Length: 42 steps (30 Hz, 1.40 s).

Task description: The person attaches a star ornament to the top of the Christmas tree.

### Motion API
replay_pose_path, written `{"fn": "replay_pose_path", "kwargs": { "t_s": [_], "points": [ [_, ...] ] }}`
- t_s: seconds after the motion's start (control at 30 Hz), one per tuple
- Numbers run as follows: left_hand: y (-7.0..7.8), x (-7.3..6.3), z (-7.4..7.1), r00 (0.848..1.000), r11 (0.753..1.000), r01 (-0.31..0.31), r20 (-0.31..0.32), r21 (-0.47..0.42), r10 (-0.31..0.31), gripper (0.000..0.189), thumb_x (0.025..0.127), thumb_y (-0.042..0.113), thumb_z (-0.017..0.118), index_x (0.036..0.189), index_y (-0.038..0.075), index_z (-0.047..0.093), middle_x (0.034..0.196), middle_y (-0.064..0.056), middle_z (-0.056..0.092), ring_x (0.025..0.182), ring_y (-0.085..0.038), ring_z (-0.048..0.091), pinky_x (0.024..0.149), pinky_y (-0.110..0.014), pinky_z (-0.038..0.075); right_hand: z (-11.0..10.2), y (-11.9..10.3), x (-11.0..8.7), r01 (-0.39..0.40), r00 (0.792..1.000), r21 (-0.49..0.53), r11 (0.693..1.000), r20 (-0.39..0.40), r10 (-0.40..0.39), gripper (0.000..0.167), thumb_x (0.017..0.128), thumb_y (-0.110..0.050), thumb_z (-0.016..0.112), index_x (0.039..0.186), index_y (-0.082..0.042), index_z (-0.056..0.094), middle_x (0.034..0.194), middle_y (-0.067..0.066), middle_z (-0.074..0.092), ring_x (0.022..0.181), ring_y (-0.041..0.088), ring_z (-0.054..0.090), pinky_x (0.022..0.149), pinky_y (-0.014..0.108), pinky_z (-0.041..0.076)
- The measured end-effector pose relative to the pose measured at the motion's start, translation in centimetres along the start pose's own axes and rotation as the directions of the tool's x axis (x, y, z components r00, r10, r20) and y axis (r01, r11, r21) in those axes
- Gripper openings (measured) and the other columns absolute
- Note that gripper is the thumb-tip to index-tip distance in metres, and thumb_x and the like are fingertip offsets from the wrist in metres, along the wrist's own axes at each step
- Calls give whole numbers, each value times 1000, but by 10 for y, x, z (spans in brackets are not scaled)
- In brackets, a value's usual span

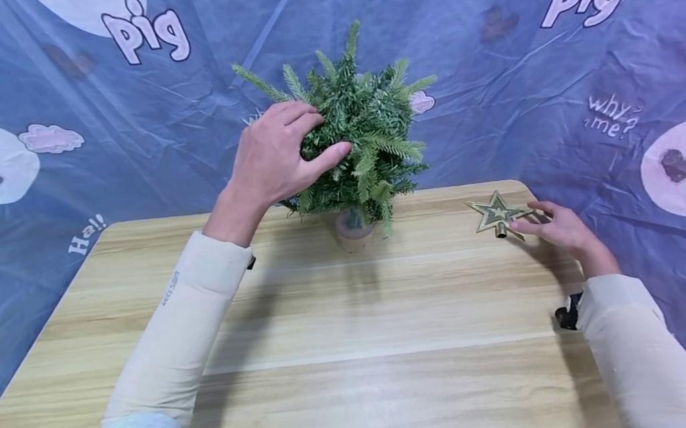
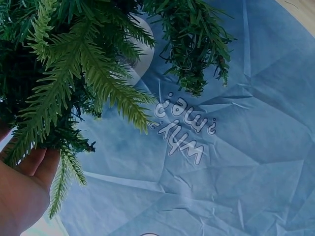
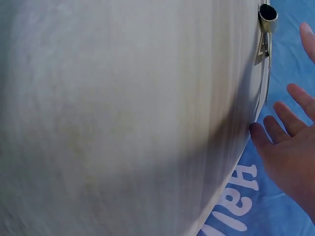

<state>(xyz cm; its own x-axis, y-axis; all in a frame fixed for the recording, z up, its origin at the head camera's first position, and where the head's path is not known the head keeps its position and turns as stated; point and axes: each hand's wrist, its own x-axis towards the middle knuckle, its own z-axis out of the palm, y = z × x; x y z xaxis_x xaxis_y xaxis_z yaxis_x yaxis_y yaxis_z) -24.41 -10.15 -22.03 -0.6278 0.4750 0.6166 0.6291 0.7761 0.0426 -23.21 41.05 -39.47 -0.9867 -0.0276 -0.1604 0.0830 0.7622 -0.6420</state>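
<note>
A small artificial Christmas tree (image 1: 368,114) stands upright at the back middle of the table, in a small pale pot (image 1: 353,234). My left hand (image 1: 272,154) holds its upper left side, thumb across the front and fingertips hidden among the needles. In the left wrist view, those fingers (image 2: 47,167) reach in behind a green branch (image 2: 78,54). A gold star tree topper (image 1: 496,214) with a short tube lies near the back right. Around its right point, my right hand (image 1: 562,229) has thumb and fingers apart. The right wrist view shows these fingers (image 3: 288,120) spread beside the star, not closed on it.
The light wooden table (image 1: 351,321) has its back edge just behind the tree and its right edge under my right hand. A blue cloth (image 1: 479,96) printed with words, hearts and clouds hangs behind and at both sides.
</note>
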Motion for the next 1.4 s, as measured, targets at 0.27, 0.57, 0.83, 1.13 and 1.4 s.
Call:
{"fn": "replay_pose_path", "kwargs": {
  "t_s": [0.27, 0.57, 0.83, 1.13, 1.4],
  "points": [
    [-1, 1, 4, 999, 1000, -20, -25, -15, 19, 71, 92, 67, 58, 122, 4, 71, 132, -14, 66, 128, -30, 57, 108, -43, 46, 1, 6, -2, -8, 1000, 12, 1000, 8, 8, 104, 91, -45, 74, 157, 8, 14, 150, 48, 21, 136, 63, 25, 111, 72, 22],
    [-3, 0, 2, 999, 1000, -20, -33, -19, 20, 70, 91, 66, 60, 121, 3, 72, 130, -14, 66, 127, -30, 58, 105, -45, 49, 4, 7, 3, -15, 1000, 9, 1000, 28, 15, 112, 89, -40, 77, 157, 9, 4, 151, 48, 18, 139, 62, 21, 113, 70, 19],
    [-2, 0, 2, 999, 1000, -23, -33, -14, 22, 72, 91, 67, 59, 121, 3, 72, 131, -13, 66, 127, -30, 57, 105, -45, 49, 5, 12, 6, -3, 1000, -13, 1000, 1, 3, 116, 87, -40, 80, 156, 12, 3, 149, 48, 21, 137, 62, 23, 113, 70, 21],
    [-4, 0, 3, 997, 999, -47, -64, -14, 46, 71, 90, 67, 59, 118, 3, 73, 126, -12, 68, 122, -29, 60, 100, -45, 52, 8, 14, 10, 21, 1000, -55, 998, -14, -21, 113, 86, -38, 80, 155, 14, 7, 146, 49, 26, 135, 62, 28, 112, 69, 24],
    [-4, 0, 3, 997, 999, -46, -62, -23, 44, 70, 90, 66, 59, 117, 3, 74, 126, -13, 68, 123, -30, 60, 101, -44, 52, 7, 13, 10, -8, 1000, -109, 994, 1, 8, 107, 88, -43, 77, 152, 16, 15, 146, 50, 24, 135, 62, 27, 112, 68, 25]
  ]
}}
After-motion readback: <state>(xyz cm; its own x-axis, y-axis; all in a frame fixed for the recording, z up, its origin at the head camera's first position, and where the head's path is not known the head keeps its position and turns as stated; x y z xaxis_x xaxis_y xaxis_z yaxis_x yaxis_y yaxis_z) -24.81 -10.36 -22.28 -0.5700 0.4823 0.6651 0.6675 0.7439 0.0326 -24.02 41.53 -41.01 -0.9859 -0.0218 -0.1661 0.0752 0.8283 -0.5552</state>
